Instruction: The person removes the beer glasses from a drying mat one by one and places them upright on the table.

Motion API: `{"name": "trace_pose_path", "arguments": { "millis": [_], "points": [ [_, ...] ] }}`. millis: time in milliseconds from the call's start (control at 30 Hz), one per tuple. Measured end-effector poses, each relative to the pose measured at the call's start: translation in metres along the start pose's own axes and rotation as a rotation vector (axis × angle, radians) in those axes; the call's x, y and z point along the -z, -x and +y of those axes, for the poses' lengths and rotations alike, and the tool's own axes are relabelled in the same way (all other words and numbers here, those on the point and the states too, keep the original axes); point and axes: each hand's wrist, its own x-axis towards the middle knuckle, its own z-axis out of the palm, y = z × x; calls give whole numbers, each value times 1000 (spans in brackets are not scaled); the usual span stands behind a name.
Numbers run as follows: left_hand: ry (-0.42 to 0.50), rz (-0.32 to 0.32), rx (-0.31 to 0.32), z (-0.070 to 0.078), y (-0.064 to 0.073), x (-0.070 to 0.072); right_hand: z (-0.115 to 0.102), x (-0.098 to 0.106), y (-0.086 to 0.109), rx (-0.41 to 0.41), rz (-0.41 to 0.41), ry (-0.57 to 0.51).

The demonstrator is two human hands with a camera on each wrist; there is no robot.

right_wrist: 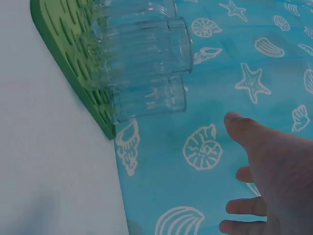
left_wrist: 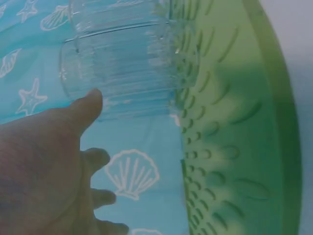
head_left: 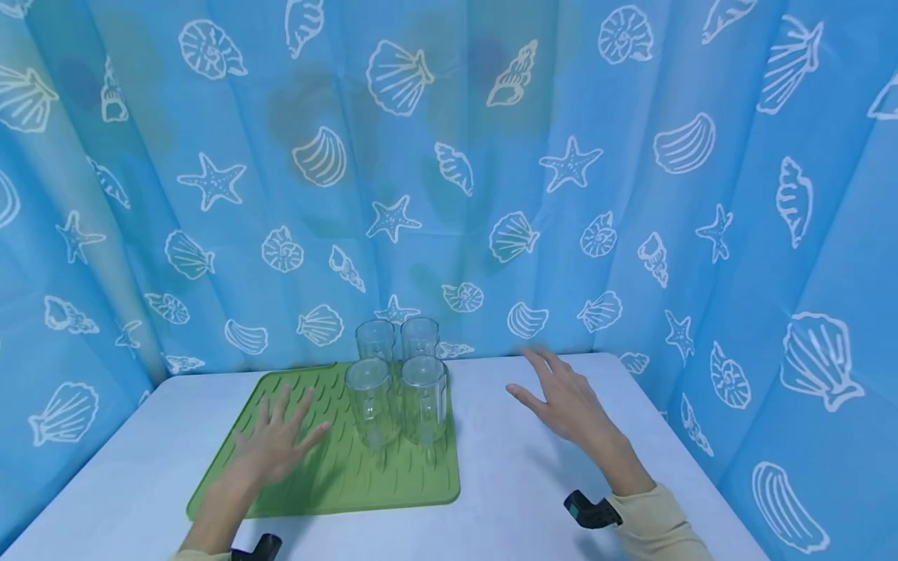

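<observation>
Several clear drinking glasses [head_left: 369,401] stand grouped on the right part of a green ridged mat [head_left: 330,487]. My left hand [head_left: 270,444] hovers over the left part of that mat, its fingers spread and holding nothing. In the left wrist view, the thumb of this hand [left_wrist: 44,161] overlaps the lower edge of a glass [left_wrist: 127,63]. To the right of the mat, my right hand [head_left: 568,397] is above the white table with its fingers extended and nothing held. The right wrist view has the glasses [right_wrist: 146,54] beyond the thumb of the right hand [right_wrist: 283,171].
A white table [head_left: 505,499] lies under the mat. Blue curtain [head_left: 449,195] with white shell and starfish prints hangs behind the table and along both sides. Black bands [head_left: 592,510] are worn on both wrists.
</observation>
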Motion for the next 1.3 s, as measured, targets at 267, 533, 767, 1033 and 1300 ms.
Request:
{"name": "trace_pose_path", "arguments": {
  "millis": [267,533,767,1033,1300],
  "points": [
    [-4,-96,17,-7,7,-19,-13,-12,2,58,64,-57],
    [3,-159,21,-12,10,-29,-22,-20,5,80,101,-80],
    [-13,-254,47,-15,6,-36,-28,-25,6,74,85,-106],
    [9,-274,47,-18,3,-37,-38,-29,6,91,95,-197],
    [-1,-273,49,-18,4,-38,-49,-36,5,68,95,-313]
  ]
}}
